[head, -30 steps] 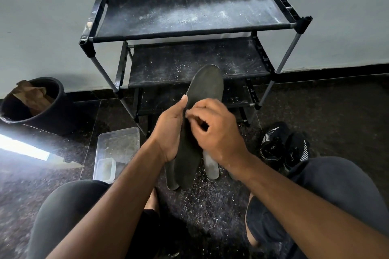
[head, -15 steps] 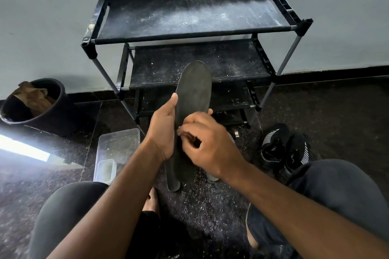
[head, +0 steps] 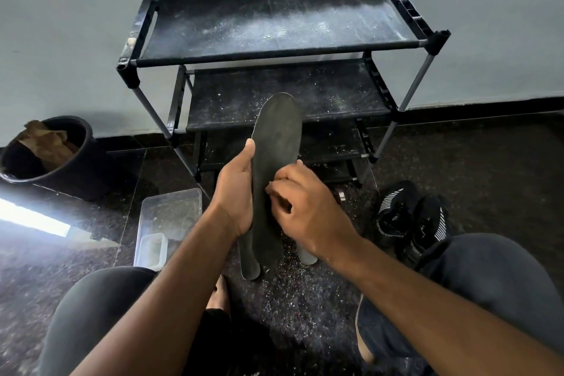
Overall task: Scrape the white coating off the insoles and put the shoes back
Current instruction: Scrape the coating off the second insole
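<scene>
The insole (head: 276,168) stood upright between the hands, toe end up. The left hand (head: 235,192) clasped its left edge, thumb along the rim. The right hand (head: 305,207) was curled at its right side, fingertips (head: 271,189) pressed to the surface as if scraping; whether they pinched a tool could not be told. The face in view looked dark and mostly bare, so this insole seemed nearly done. Below the hands another insole (head: 248,262) lay on the floor (head: 488,168), and a paler one (head: 306,255) showed under the right wrist. White flakes (head: 305,296) littered the floor beneath. The shoes (head: 412,217) sat right of the right hand, not yet refitted. Beyond the hands the rack (head: 274,27) held no shoes, only dust, so the putting back remained. A clear tub (head: 171,210) sat left of the left hand.
</scene>
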Motion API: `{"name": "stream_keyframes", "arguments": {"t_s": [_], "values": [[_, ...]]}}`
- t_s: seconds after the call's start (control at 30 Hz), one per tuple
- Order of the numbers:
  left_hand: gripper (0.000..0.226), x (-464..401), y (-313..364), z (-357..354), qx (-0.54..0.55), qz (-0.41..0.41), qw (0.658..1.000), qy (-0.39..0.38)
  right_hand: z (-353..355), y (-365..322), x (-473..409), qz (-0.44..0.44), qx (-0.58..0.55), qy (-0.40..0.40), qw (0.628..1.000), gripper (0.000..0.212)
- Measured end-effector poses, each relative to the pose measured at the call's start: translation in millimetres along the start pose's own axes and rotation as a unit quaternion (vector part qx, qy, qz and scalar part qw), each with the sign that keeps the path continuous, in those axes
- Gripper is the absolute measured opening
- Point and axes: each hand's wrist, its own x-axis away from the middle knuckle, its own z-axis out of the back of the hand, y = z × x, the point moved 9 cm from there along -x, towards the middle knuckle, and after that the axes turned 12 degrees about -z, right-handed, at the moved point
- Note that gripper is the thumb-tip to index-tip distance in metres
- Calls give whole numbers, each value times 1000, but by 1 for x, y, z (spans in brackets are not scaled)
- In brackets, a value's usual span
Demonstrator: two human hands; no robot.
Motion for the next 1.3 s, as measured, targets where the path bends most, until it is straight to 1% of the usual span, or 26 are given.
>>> {"name": "stream_keyframes", "arguments": {"t_s": [0.1, 0.23, 0.3, 0.37, 0.47, 0.53, 0.6, 0.73, 0.77, 0.83, 0.93, 0.97, 1.03, 1.17, 1.23, 1.3], "values": [[63, 0, 0, 2, 1, -5, 1000, 7, 5, 10, -9, -10, 10, 0, 1000, 6], [62, 3, -11, -9, -14, 19, 1000, -20, 35, 33, -30, -59, 28, 61, 996, 6], [60, 6, -14, -14, -30, 25, 999, -36, 46, 41, -31, -83, 11, 88, 993, 6], [57, 6, -14, -15, -39, 20, 998, -42, 44, 41, -28, -98, -7, 83, 992, 7], [54, 6, -11, -9, -55, 19, 998, -26, 20, 25, -15, -69, -19, 11, 997, 9], [63, 7, -10, -4, -79, 26, 996, -15, 8, 16, -10, -36, -14, -25, 999, 10], [68, 8, -10, -3, -88, 25, 996, -9, 11, 16, -14, -26, -4, -17, 1000, 10], [68, 11, -8, -13, -79, 26, 996, -25, 41, 35, -30, -70, -7, 73, 995, 7], [67, 11, -8, -14, -78, 23, 996, -27, 44, 36, -29, -74, -8, 84, 994, 7], [66, 12, -8, -14, -86, 22, 996, -26, 36, 28, -23, -55, 1, 73, 996, 7], [68, 11, -11, -11, -89, 32, 995, -22, 13, 12, -10, -4, 14, 9, 1000, 9], [68, 12, -12, -11, -83, 36, 996, -21, 13, 12, -12, 4, 18, 3, 1000, 10], [68, 12, -14, -14, -78, 38, 996, -35, 28, 18, -22, -9, 19, 36, 999, 9], [73, 18, -12, -27, -108, 25, 991, -72, 77, 42, -41, -69, 16, 170, 983, 5], [73, 19, -12, -30, -111, 25, 990, -82, 81, 45, -39, -77, 9, 188, 979, 5], [72, 18, -12, -29, -99, 25, 992, -77, 68, 36, -33, -54, 3, 158, 986, 5]]}}
